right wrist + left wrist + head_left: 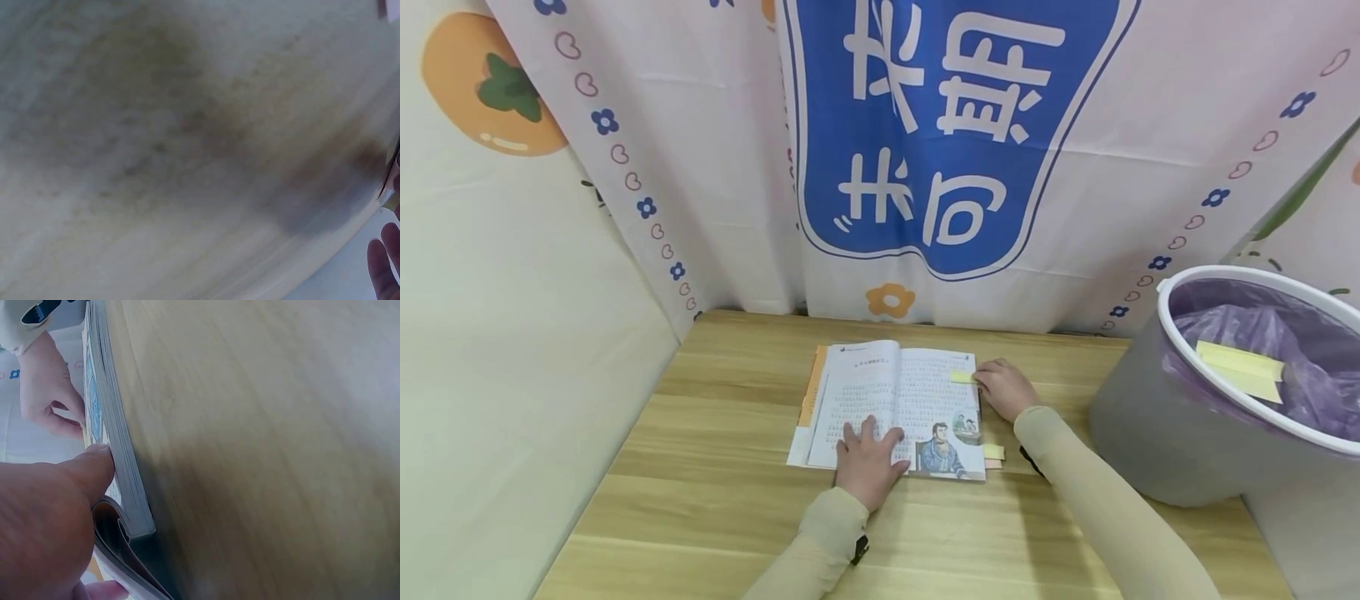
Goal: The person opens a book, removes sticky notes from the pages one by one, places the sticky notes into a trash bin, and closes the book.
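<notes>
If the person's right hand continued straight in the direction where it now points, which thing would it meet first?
In the head view, the right hand would probably first meet the small yellow paper strip at its fingertips, then the open book with white printed pages. Height above the page is unclear.

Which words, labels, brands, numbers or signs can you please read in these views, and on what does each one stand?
"未来可期": large white characters on the blue patch of the curtain, turned on their side and reading upward.
Heading on the book's left page: too small to read.
Remaining print on both of its pages: too small to read.
I can read no other writing.
</notes>
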### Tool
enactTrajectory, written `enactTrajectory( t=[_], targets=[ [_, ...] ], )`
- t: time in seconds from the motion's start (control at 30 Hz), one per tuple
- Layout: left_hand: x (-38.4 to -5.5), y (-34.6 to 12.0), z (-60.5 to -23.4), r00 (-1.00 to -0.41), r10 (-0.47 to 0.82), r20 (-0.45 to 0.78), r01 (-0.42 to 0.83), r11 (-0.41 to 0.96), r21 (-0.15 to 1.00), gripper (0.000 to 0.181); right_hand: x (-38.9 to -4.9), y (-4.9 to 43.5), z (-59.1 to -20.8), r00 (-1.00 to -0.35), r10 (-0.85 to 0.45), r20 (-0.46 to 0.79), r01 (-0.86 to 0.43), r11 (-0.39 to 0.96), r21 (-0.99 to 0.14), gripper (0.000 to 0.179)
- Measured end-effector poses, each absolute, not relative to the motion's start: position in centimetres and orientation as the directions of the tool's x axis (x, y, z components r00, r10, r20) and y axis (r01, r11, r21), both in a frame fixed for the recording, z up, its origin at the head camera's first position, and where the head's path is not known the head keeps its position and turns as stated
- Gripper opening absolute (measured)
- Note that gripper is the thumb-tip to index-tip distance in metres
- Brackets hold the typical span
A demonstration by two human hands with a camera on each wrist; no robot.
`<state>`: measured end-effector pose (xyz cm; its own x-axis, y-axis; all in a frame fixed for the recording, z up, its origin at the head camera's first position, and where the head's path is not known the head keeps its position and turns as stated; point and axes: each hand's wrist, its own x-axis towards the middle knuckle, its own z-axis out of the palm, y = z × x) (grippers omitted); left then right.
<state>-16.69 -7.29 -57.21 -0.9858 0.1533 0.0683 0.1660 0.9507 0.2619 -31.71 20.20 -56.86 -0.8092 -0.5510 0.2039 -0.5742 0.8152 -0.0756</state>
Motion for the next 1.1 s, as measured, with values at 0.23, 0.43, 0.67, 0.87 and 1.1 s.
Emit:
enactTrajectory(
  t=[0.23, 0.43, 0.67, 0.87, 1.1],
  targets=[
    [-16.5, -7.2, -56.5, -0.984, 0.165, 0.072, 0.178, 0.95, 0.257, 0.045, -31.9, 20.2, -56.6, -0.785, -0.564, 0.254, -0.59, 0.807, -0.031, 0.014],
    [-16.5, -7.1, -56.4, -0.982, 0.172, 0.082, 0.187, 0.949, 0.252, 0.044, -32.0, 20.2, -56.4, -0.778, -0.557, 0.292, -0.595, 0.802, -0.055, 0.009],
    [-16.4, -7.1, -56.6, -0.983, 0.174, 0.063, 0.184, 0.948, 0.26, 0.045, -32.2, 20.3, -56.3, -0.817, -0.52, 0.249, -0.552, 0.83, -0.077, 0.012],
    [-16.3, -7.0, -56.6, -0.983, 0.169, 0.068, 0.182, 0.948, 0.261, 0.044, -32.1, 20.4, -55.8, -0.836, -0.482, 0.262, -0.525, 0.842, -0.127, 0.011],
    [-16.3, -7.1, -56.8, -0.984, 0.162, 0.075, 0.176, 0.947, 0.269, 0.043, -32.0, 20.7, -55.2, -0.846, -0.452, 0.281, -0.507, 0.846, -0.166, 0.014]
  ],
)
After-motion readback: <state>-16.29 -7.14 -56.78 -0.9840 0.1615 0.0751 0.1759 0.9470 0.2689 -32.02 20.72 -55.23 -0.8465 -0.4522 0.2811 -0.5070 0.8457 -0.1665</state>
